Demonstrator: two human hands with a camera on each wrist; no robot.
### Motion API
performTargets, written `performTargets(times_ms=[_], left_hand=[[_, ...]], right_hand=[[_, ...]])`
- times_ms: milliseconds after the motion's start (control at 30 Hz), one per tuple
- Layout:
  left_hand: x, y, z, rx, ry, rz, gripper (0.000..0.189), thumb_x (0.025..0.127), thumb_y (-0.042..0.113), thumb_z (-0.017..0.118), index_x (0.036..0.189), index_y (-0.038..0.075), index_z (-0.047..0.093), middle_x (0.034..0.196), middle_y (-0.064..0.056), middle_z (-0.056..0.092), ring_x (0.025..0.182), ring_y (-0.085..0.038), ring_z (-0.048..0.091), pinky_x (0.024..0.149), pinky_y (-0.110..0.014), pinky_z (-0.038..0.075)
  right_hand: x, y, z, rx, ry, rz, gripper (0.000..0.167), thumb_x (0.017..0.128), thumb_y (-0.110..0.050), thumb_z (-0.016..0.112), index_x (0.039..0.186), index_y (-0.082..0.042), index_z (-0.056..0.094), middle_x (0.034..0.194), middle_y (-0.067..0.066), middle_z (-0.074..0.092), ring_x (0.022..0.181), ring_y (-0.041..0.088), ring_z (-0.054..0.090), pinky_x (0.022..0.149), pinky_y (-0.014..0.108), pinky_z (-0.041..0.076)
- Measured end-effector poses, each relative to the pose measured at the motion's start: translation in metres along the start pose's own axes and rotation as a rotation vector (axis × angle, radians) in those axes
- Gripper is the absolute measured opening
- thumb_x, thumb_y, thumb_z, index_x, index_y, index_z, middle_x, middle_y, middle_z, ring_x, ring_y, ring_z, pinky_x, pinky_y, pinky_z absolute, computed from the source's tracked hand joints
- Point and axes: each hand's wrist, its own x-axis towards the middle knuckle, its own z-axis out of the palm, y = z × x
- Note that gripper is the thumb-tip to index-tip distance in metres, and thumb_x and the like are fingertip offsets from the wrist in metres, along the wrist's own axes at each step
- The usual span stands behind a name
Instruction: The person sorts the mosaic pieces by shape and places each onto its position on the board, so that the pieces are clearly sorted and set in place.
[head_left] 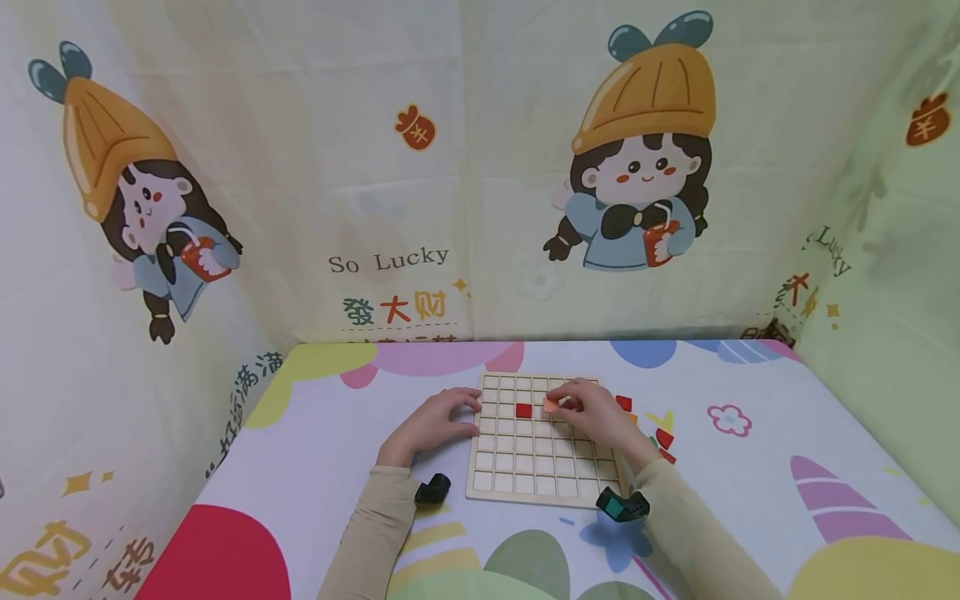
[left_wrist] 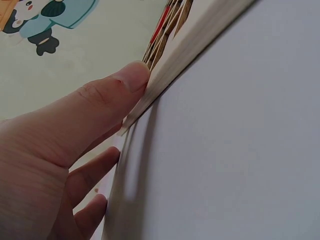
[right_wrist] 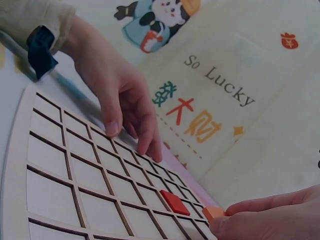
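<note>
A wooden grid board (head_left: 504,462) with square cells lies on the table in front of me. One red square tile (head_left: 523,411) sits in a cell of its upper half. Between thumb and fingers my right hand (head_left: 597,412) pinches an orange tile (right_wrist: 213,213), held over the board a little right of the red tile. My left hand (head_left: 433,419) rests against the board's left edge. Its thumb (left_wrist: 112,92) touches the rim in the left wrist view, with the other fingers spread along that side.
Several loose pieces lie beside the board's right edge, partly behind the right hand: a red one (head_left: 624,403), an orange one (head_left: 633,418) and another red one (head_left: 664,437). A patterned cloth (head_left: 375,383) covers the table. Printed curtains (head_left: 495,208) stand behind and at both sides.
</note>
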Motion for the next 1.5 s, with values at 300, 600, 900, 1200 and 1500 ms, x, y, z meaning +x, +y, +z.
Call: performTargets(times_ms=[300, 600, 900, 1200, 1500], left_hand=[[0.0, 0.002, 0.0, 0.003, -0.002, -0.003, 0.029, 0.085, 0.022, 0.077, 0.111, 0.012, 0.067, 0.141, -0.001, 0.053, 0.135, -0.022, 0.042, 0.113, -0.041, 0.034], [0.001, 0.002, 0.002, 0.011, -0.009, 0.002, 0.03, 0.086, 0.023, 0.077, 0.112, 0.012, 0.067, 0.142, -0.001, 0.052, 0.135, -0.021, 0.043, 0.112, -0.04, 0.034], [0.001, 0.0, 0.002, 0.0, -0.004, -0.005, 0.029, 0.085, 0.022, 0.077, 0.111, 0.013, 0.067, 0.142, -0.001, 0.053, 0.135, -0.022, 0.042, 0.113, -0.041, 0.034], [0.001, -0.002, 0.003, 0.007, 0.0, 0.002, 0.029, 0.085, 0.023, 0.077, 0.11, 0.013, 0.067, 0.141, -0.001, 0.053, 0.135, -0.021, 0.043, 0.113, -0.041, 0.034], [0.001, -0.003, 0.002, 0.01, 0.002, 0.001, 0.03, 0.085, 0.023, 0.077, 0.111, 0.013, 0.067, 0.141, -0.001, 0.053, 0.135, -0.021, 0.043, 0.113, -0.041, 0.034]], right_hand=[[-0.003, 0.001, 0.005, 0.013, 0.016, -0.019, 0.027, 0.088, -0.02, 0.074, 0.114, -0.012, 0.072, 0.104, -0.001, 0.065, 0.085, 0.014, 0.061, 0.077, 0.032, 0.054], [-0.002, 0.001, 0.007, -0.007, 0.02, -0.001, 0.029, 0.089, -0.024, 0.074, 0.116, -0.014, 0.071, 0.107, -0.002, 0.065, 0.087, 0.013, 0.061, 0.08, 0.033, 0.054], [-0.001, -0.001, 0.011, -0.006, 0.026, -0.011, 0.027, 0.088, -0.023, 0.074, 0.113, -0.013, 0.072, 0.104, -0.001, 0.065, 0.086, 0.013, 0.062, 0.079, 0.034, 0.055], [0.002, -0.002, 0.013, -0.017, 0.023, -0.019, 0.029, 0.087, -0.025, 0.075, 0.114, -0.015, 0.074, 0.096, -0.003, 0.063, 0.084, 0.012, 0.058, 0.075, 0.031, 0.053], [0.004, -0.002, 0.016, -0.028, 0.013, -0.021, 0.027, 0.088, -0.021, 0.075, 0.113, -0.013, 0.073, 0.097, -0.002, 0.063, 0.084, 0.012, 0.058, 0.075, 0.031, 0.052]])
